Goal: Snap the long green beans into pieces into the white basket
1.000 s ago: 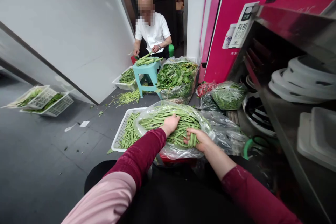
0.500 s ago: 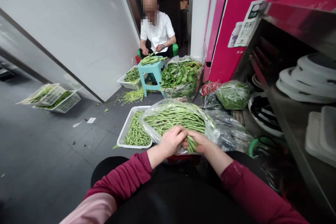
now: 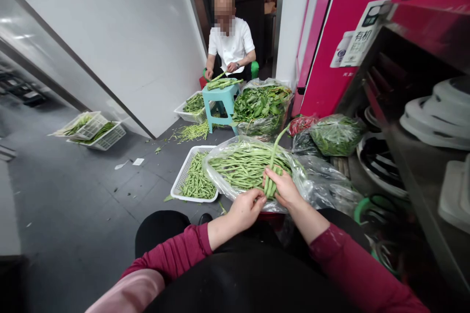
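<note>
My right hand (image 3: 282, 187) is closed round a small bunch of green beans (image 3: 270, 183), with one long bean sticking up above it. Just left of and below that bunch, my left hand (image 3: 248, 207) has its thumb and fingers pinched together; whatever is between them is too small to make out. Both hands are over the near edge of a clear plastic bag (image 3: 216, 183) full of long green beans (image 3: 238, 164). Beside the bag on the left, a white basket (image 3: 176, 176) holds short bean pieces (image 3: 198, 178).
A person in white (image 3: 235, 41) sits behind a light-blue stool (image 3: 223, 95) with green stalks on it. Leafy greens (image 3: 262, 102) in a bag stand beside the stool. Two white baskets (image 3: 106, 138) lie at left; a metal shelf (image 3: 422, 181) with dishes is at right.
My hands have moved apart, the left one down from the bunch. One long bean now stands up from my right hand. The whole view has shifted, so the scene sits further right.
</note>
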Demonstrator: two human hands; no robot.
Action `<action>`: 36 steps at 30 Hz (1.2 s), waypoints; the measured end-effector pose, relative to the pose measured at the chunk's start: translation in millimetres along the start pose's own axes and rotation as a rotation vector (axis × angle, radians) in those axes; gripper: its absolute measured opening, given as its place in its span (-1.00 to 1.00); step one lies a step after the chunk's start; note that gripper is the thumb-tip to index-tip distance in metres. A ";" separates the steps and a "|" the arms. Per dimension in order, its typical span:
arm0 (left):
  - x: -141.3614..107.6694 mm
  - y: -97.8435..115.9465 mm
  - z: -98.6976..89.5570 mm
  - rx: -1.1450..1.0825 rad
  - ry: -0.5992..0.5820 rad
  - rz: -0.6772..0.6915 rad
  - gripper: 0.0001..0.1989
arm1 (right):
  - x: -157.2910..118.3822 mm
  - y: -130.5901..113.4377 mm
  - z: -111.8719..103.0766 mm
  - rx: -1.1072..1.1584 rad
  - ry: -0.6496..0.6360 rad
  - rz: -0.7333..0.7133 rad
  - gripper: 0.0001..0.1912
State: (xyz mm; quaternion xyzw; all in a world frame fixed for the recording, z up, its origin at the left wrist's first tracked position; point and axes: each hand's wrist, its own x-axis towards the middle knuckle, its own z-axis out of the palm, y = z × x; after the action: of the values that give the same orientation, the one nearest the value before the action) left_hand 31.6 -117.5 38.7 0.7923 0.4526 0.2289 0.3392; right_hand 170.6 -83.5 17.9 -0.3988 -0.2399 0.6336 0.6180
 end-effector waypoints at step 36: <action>53.5 5.1 -49.0 -0.717 0.265 -0.064 -0.69 | 25.9 -9.2 -37.7 0.325 0.094 0.212 -0.78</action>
State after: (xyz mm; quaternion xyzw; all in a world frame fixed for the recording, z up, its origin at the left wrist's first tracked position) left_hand 27.7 -56.4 78.0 0.5724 0.4083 0.4623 0.5403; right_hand 208.4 -64.3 -1.6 -0.3460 -0.0619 0.7061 0.6148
